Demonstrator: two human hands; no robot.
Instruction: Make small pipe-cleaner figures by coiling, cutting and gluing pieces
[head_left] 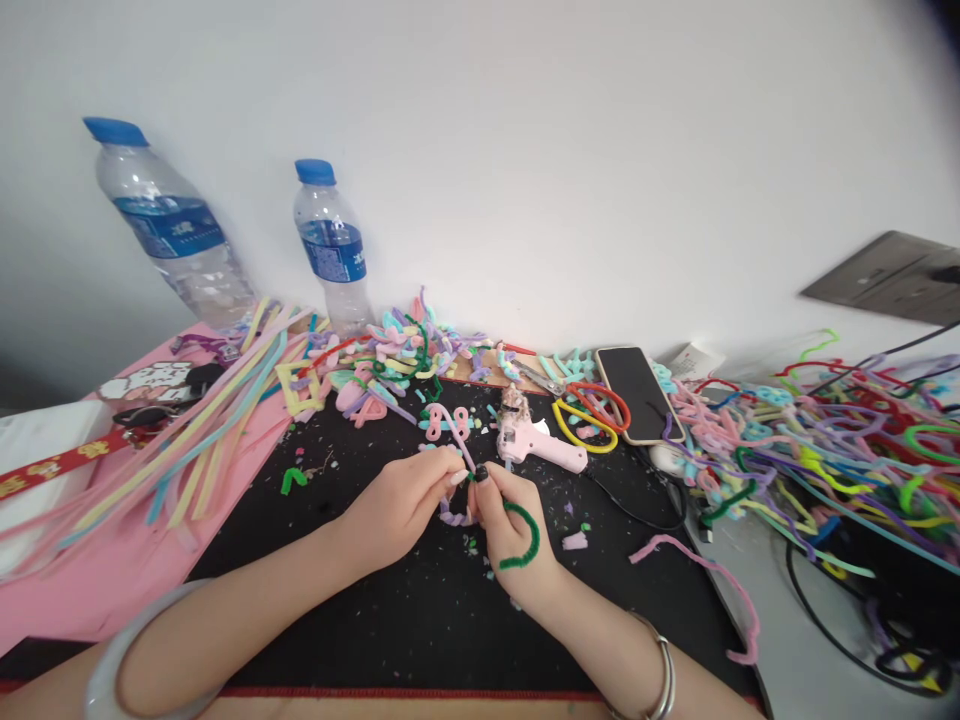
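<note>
My left hand [409, 505] is closed in a pinch on a lilac pipe cleaner [459, 440], whose straight end sticks up between the two hands. Meeting it fingertip to fingertip, my right hand [521, 540] pinches a dark green pipe cleaner [534, 540], and its loose end curls over the back of that hand. Below the fingers hangs a twisted lilac loop [454, 517], partly hidden. Just beyond the hands lie a pink glue gun [551, 450] and a pink looped pipe-cleaner piece [448, 422]. A short bent green piece [294, 480] rests to the left.
Scissors with red and yellow handles [592, 418] lie near a phone [637, 395]. Two water bottles [334, 250] lean at the wall. Tangled pipe cleaners [840, 440] cover the right side; straight ones [217, 415] lie left on pink sheeting. A black mat [337, 610] carries scraps.
</note>
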